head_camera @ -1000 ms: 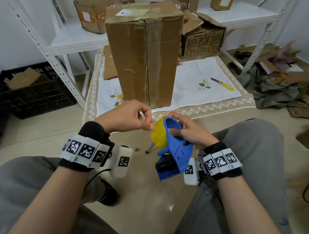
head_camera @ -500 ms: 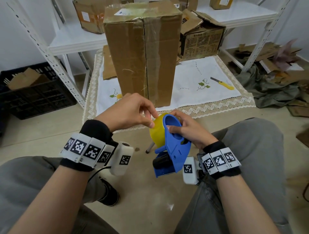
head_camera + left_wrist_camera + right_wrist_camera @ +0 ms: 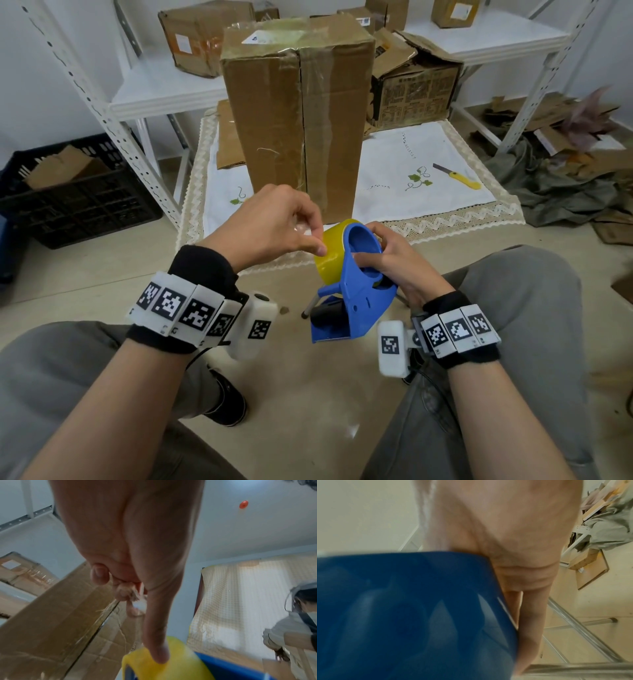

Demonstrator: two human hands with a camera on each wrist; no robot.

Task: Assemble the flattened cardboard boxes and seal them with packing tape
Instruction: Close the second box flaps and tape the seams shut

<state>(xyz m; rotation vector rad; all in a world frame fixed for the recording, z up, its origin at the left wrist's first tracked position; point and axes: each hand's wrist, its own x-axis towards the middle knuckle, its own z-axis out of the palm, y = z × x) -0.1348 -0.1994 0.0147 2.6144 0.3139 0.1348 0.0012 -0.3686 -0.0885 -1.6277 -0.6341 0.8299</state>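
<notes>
White metal shelving (image 3: 154, 99) lines the back wall behind a low surface (image 3: 445, 219) covered by a white embroidered cloth with a lace border. On this surface a tall brown cardboard box (image 3: 298, 126) stands upright, long axis vertical, with clear tape along its front seam and over its top. A yellow-handled utility knife (image 3: 457, 175) lies on the cloth, well apart to the right of the box.

In front of the surface, above the lap, the right hand (image 3: 394, 263) holds a blue plastic tape dispenser (image 3: 356, 291), fingers curled round its frame. The dispenser's yellow roll of packing tape (image 3: 329, 260) sits at the upper end, away from the person; the roller end points down toward the person.

The left hand (image 3: 267, 226) has its fingers curled, thumb tip pressed on the roll's outer face. Whether it pinches a tape end cannot be determined. The right wrist view is blurred; fingertips there are hidden behind the dispenser.
</notes>
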